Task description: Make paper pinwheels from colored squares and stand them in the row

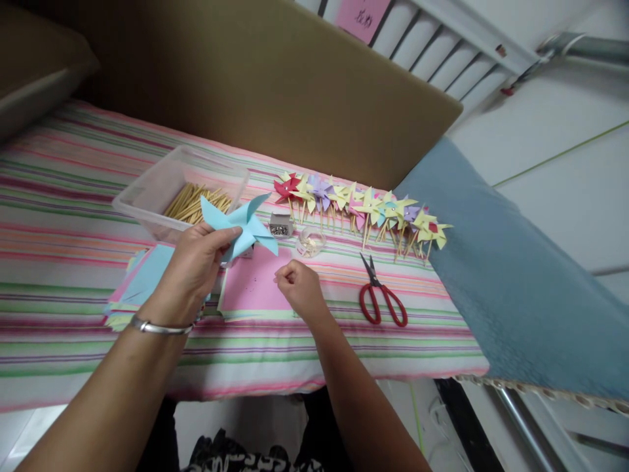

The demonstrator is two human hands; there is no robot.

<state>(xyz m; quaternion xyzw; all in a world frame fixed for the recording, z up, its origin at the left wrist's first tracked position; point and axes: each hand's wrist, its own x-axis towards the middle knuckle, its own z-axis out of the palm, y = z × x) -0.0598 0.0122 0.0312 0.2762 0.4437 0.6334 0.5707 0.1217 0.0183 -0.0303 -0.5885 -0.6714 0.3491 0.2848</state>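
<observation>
Between the thumb and fingers of my left hand (pixel 204 259) is a blue paper pinwheel (pixel 243 226), raised over the table with its blades folded in. My right hand (pixel 301 285) is closed, fingertips pinched together, above the right edge of a pink paper sheet (pixel 253 288). Whatever those fingertips hold, if anything, is too small to make out. Just beyond the hands stand a small box of metal pins (pixel 280 227) and a round clear dish (pixel 310 242) with small pale pieces inside. Several coloured paper sheets (pixel 154 275) lie stacked under my left forearm.
A clear plastic bin (pixel 142 196) holds many wooden sticks (pixel 189 206). Finished pinwheels on sticks (pixel 371 206) lie in a row at the back right. Red-handled scissors (pixel 381 292) rest at right. A cardboard panel (pixel 255 85) borders the back of the striped tablecloth (pixel 63 262).
</observation>
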